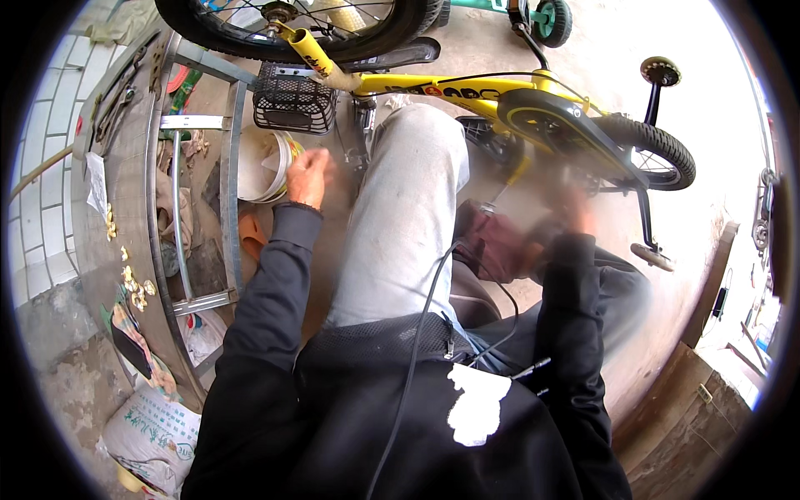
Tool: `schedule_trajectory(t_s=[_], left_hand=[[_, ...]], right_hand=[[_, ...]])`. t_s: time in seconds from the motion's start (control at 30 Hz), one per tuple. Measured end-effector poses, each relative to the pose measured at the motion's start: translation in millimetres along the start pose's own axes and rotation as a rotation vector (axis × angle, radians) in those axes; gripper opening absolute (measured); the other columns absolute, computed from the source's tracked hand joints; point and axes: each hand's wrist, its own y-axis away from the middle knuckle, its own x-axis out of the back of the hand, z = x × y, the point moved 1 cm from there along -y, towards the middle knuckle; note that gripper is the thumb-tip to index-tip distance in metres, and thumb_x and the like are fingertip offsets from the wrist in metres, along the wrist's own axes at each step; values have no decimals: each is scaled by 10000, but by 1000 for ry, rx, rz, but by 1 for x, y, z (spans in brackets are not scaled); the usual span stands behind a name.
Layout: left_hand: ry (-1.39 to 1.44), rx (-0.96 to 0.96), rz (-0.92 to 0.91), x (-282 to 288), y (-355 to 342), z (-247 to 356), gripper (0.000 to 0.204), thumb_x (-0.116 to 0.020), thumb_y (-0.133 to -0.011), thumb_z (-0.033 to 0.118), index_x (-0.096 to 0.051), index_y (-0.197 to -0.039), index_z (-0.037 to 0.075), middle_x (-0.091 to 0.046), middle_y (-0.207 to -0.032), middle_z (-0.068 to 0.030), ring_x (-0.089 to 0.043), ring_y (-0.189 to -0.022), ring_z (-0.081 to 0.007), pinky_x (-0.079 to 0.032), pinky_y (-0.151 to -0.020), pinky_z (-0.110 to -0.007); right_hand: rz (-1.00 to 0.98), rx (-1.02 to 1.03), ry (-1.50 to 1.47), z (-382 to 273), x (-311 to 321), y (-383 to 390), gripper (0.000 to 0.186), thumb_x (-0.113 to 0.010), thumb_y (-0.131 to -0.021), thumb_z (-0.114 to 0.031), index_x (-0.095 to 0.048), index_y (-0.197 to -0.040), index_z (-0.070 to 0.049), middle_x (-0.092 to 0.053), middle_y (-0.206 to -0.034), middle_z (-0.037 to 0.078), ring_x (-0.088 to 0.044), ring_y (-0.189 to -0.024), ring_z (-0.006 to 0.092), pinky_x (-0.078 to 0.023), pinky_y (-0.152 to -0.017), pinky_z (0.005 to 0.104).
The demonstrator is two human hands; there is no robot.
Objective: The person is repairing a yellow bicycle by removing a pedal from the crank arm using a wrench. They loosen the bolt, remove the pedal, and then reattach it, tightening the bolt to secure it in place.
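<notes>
A yellow bicycle lies upside down or on its side in front of me, its black-tyred wheel at the right and a larger wheel at the top. My left hand is closed, fingers curled, beside a white bucket with a yellow-green rim; whatever it may hold is hidden. My right hand is smeared by motion below the bicycle's black chain guard, so its fingers cannot be read. A dark maroon cloth or bag is nearest it, between my legs.
A black wire basket hangs near the bicycle's front. On my left stands a metal-framed bench, with tools and pale crumbs on its top. A white sack lies lower left. At the right is a wooden board. A cable crosses my lap.
</notes>
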Motion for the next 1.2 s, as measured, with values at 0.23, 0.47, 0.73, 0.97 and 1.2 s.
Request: schedule_trajectory(t_s=[0.23, 0.47, 0.73, 0.97, 1.2], left_hand=[[-46, -657, -17, -22, -15, 102, 472, -677, -837, 180, -480, -1213, -25, -564, -1150, -93, -536, -1046, -161, -435, -877, -284], [-190, -530, -12, -41, -46, 116, 353, -665, -854, 263, -568, -1064, -4, -613, -970, -71, -562, -870, -144, -429, -822, -287], [-599, -742, 383, -69, -1, 119, 424, -657, -819, 258, -538, -1101, -36, -573, -1054, -193, -546, -997, -361, -434, -837, -419], [-421, -851, -197, -72, 109, 100, 344, -632, -856, 304, -613, -1024, 5, -551, -1128, -162, -545, -1043, -267, -430, -903, -322], [266, -189, -592, -28, 139, 119, 303, -560, -926, 275, -601, -1022, -9, -624, -898, -44, -598, -870, -119, -499, -773, -282]], right_hand=[[56, 80, 82, -9, -16, -4, 234, -757, -772, -266, -645, -777, -61, -590, -667, -27, -483, -531, 56, -358, -472, 206], [39, 182, 82, -35, -15, 11, 227, -667, -850, -310, -624, -815, -90, -568, -635, -18, -471, -500, 70, -338, -427, 219], [-26, 169, 62, -81, -8, 57, 228, -569, -921, -232, -593, -893, -7, -608, -725, 59, -519, -525, 109, -396, -458, 234], [-574, -48, 2, -124, -94, 132, 218, -541, -926, -169, -535, -1037, 18, -632, -829, 119, -615, -618, 161, -494, -514, 259], [-1003, -81, 2, -137, -157, 184, 237, -467, -942, -136, -567, -1002, 70, -627, -832, 110, -592, -645, 147, -494, -526, 262]])
